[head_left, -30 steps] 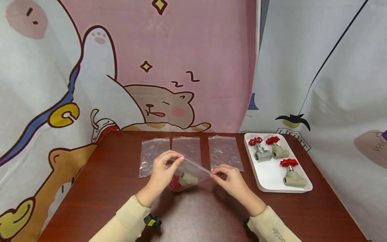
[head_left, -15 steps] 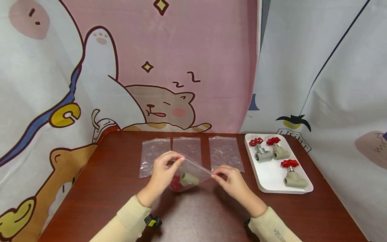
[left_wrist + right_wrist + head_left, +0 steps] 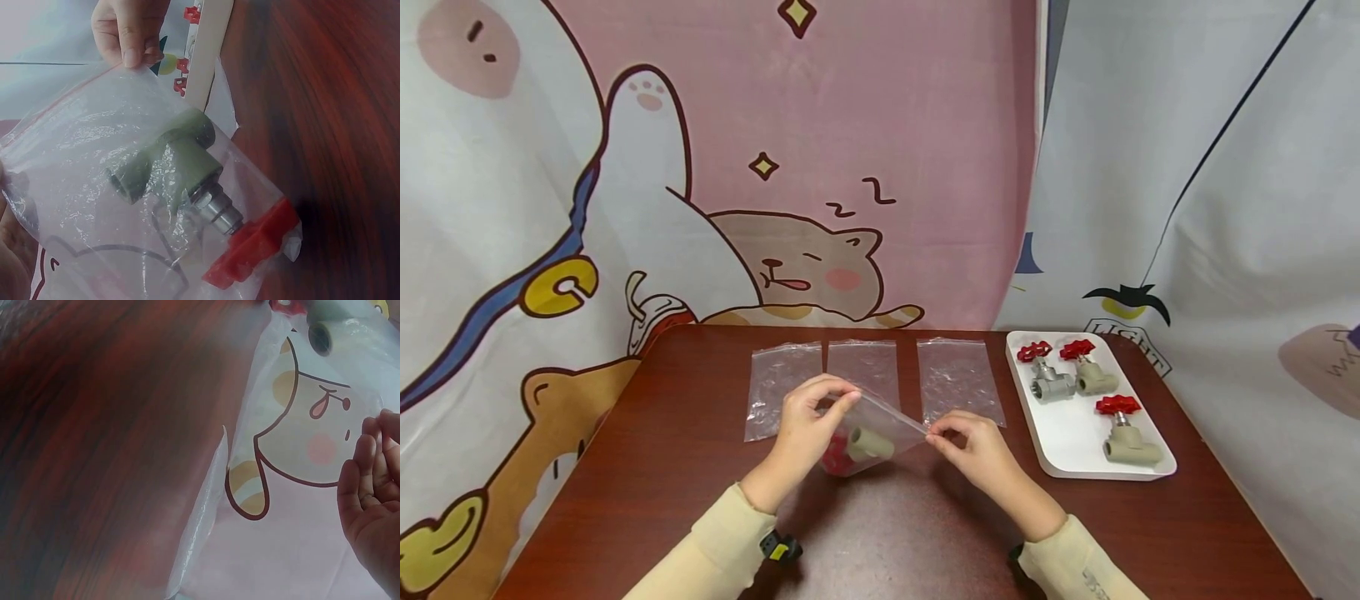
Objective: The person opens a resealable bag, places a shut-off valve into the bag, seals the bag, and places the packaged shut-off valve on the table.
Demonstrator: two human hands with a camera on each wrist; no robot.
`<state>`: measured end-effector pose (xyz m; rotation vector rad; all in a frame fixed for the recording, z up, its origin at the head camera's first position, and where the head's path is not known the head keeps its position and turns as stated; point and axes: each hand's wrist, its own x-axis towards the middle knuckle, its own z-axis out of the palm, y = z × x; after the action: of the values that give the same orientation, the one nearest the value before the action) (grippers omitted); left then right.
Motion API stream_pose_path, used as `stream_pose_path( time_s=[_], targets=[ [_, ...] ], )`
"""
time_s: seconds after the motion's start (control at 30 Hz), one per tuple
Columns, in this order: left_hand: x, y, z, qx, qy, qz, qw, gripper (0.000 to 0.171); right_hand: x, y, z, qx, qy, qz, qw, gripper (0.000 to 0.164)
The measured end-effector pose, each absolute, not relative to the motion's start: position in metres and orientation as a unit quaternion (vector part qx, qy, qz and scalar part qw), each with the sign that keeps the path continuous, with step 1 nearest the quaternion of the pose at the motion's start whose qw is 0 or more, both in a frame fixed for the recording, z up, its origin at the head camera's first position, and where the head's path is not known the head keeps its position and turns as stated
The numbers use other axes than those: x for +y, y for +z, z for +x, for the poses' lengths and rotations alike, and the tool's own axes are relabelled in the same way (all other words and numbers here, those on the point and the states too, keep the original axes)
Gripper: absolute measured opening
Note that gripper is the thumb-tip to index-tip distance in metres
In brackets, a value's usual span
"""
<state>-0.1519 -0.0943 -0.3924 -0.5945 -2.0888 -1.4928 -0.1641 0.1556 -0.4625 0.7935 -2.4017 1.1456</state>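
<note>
A clear zip bag (image 3: 880,417) hangs between the two hands over the table. Inside it lies a valve with a grey-green tee body (image 3: 181,156), a metal stem and a red handwheel (image 3: 256,244). The left hand (image 3: 805,425) pinches the bag's top edge at one end between thumb and fingers. At the other end of that edge, the right hand (image 3: 973,446) pinches the corner with its thumb and fingertips. The zip line (image 3: 69,106) runs taut between them. In the right wrist view, the valve shows only in part at the top.
Behind the hands, three flat clear zip bags (image 3: 961,379) lie in a row on the brown table (image 3: 647,467). At the right stands a white tray (image 3: 1067,446) with three red-handled valves: one metal valve (image 3: 1051,383) and two grey-green ones (image 3: 1129,446). A cartoon curtain (image 3: 925,167) hangs behind.
Both hands keep their pinch on the bag's edge. Hands, bag and valve have hardly moved; the view itself shifts slightly.
</note>
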Motion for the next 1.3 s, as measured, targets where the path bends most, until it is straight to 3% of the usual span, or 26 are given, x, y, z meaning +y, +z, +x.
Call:
stream_pose_path(
  time_s=[0.63, 0.83, 1.0, 1.3],
  targets=[
    [-0.092, -0.390, -0.151, -0.767, -0.548, -0.218, 0.253, 0.004, 0.163, -0.469, -0.162, -0.847, 0.414, 0.285, 0.176, 0.013],
    [-0.091, -0.390, -0.151, -0.766, -0.548, -0.223, 0.253, 0.004, 0.170, -0.469, -0.163, -0.855, 0.417, 0.271, 0.145, 0.014],
    [-0.092, -0.396, -0.155, -0.763, -0.553, -0.225, 0.247, 0.003, 0.185, -0.472, -0.165, -0.880, 0.392, 0.242, 0.117, 0.024],
    [-0.099, -0.422, -0.170, -0.758, -0.568, -0.215, 0.237, 0.003, 0.233, -0.464, -0.169, -0.924, 0.301, 0.160, 0.172, 0.028]
  ],
)
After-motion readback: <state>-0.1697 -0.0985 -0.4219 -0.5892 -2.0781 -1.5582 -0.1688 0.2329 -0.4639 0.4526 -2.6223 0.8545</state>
